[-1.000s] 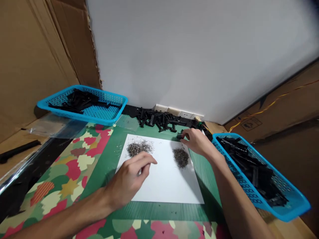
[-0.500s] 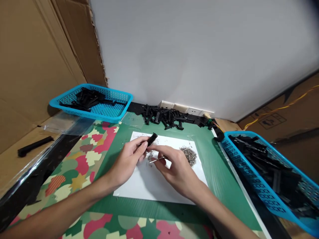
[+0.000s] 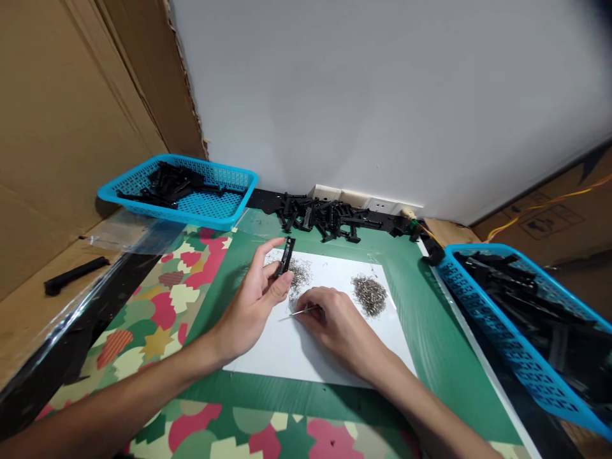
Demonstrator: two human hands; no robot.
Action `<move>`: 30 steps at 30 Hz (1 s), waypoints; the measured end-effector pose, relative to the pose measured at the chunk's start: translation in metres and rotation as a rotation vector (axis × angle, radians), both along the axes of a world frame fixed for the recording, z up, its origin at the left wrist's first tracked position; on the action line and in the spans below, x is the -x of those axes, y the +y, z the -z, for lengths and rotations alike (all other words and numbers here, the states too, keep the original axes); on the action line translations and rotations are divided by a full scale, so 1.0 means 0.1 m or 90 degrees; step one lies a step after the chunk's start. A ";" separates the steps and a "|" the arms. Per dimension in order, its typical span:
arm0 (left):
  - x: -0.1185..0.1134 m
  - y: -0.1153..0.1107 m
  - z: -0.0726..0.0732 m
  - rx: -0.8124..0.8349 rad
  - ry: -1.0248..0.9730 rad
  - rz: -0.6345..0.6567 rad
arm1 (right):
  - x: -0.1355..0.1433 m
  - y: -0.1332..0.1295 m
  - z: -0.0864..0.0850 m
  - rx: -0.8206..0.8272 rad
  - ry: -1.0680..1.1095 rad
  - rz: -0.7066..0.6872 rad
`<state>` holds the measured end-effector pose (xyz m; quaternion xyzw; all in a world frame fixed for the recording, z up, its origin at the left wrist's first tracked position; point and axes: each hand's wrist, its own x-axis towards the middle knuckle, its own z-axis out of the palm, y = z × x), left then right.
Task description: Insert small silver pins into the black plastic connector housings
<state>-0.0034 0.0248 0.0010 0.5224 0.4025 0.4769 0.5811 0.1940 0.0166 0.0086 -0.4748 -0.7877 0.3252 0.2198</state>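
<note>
A slim, straight, black plastic-looking bar [image 3: 285,256] stands tilted in the left hand [image 3: 262,288], its upper end leaning slightly to the right. Its surface is dark and glossy, with pale glints along the side facing the camera; the finer detail is too small to make out. The left hand is partly closed, pinching the bar's lower part between thumb and fingers, the index finger reaching up beside its top. The bar is above a flat white sheet [image 3: 258,360], in front of a loose heap of tiny, silvery metal pieces [image 3: 301,274].

The right hand [image 3: 335,315] is curled, its fingertips closed on a thin, pale metal tool [image 3: 301,312] that points left, just below the left hand and apart from the bar. A denser, rounded, grey-brown mound of small metal pieces [image 3: 370,296] lies on the sheet beyond the right hand.
</note>
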 end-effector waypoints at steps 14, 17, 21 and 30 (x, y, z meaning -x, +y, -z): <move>-0.02 -0.06 -0.09 0.086 -0.040 0.235 | -0.16 0.00 -0.18 -0.085 0.336 0.028; -0.03 -0.06 -0.09 0.092 -0.061 0.243 | -0.14 0.00 -0.18 -0.085 0.349 0.038; -0.02 -0.06 -0.11 0.081 -0.050 0.238 | -0.13 0.00 -0.17 -0.079 0.364 0.056; -0.05 -0.06 -0.03 0.091 -0.103 0.218 | -0.15 -0.01 -0.09 -0.210 0.311 0.036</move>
